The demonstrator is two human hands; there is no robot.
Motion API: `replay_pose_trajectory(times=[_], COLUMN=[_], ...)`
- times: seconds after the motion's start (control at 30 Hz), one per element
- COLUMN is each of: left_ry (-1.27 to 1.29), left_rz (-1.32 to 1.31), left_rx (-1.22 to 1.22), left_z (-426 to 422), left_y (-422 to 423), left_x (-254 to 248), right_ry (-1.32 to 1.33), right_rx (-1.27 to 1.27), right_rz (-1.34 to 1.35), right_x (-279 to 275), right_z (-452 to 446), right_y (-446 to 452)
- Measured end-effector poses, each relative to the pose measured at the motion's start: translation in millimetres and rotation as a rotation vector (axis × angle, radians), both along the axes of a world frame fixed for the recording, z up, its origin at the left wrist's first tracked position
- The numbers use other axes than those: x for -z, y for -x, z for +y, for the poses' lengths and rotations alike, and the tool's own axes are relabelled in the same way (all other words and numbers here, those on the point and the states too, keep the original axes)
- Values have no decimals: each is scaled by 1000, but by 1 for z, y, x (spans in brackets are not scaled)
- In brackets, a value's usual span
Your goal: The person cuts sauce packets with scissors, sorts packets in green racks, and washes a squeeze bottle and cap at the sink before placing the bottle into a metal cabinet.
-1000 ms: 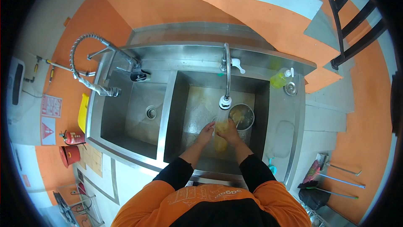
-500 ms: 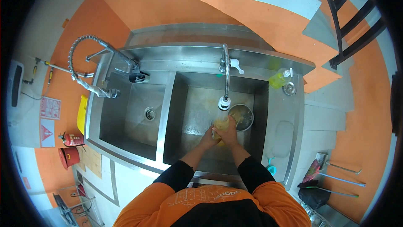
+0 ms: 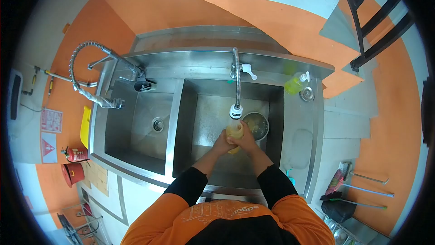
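Note:
Under the white-tipped faucet, in the right sink basin, both hands are wrapped round a yellowish, translucent container. My left hand grips its left side and my right hand its right side. Water from the spout falls into or onto it. A round metal bowl with something yellowish in it stands in the basin, just right of my right hand. Below my hands a small yellow piece shows, partly hidden by them.
A green soap bottle and a metal drain strainer stand on the right ledge. The left basin has a coiled spray hose over its left side. A teal item lies near the front right edge.
The hands have drawn together round the yellowish container and now hold it closer under the spout. The whole view has shifted slightly to the left.

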State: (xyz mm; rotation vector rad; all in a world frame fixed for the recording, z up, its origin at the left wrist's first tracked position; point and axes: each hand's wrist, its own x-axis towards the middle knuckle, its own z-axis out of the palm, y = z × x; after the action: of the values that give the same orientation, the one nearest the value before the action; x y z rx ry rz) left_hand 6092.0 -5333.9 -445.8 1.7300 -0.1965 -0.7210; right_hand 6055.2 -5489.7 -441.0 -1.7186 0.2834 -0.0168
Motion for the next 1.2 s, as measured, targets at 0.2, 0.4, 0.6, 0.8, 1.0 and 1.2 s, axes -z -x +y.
replay_pose_trajectory(times=[0.2,0.4,0.6,0.8,1.0,1.2], left_ry=[111,-155,221,183,213,167], left_rz=[30,-135,135,382,393,185], left_rx=[-17,-40,0,298,192,60], left_z=[-4,-9,-2,-6,-7,-1], left_y=[-1,13,1,-19,-18,-7], left_x=[-4,9,29,-28,-24,33], right_ry=[121,222,-36,-378,-281,-133], right_rx=[85,202,53,-62,22,110], right_rz=[59,37,-30,-35,48,-7], right_x=[-6,-16,3,1,-12,8], right_z=[6,24,5,-4,1,14], right_y=[-7,-4,2,4,1,-1])
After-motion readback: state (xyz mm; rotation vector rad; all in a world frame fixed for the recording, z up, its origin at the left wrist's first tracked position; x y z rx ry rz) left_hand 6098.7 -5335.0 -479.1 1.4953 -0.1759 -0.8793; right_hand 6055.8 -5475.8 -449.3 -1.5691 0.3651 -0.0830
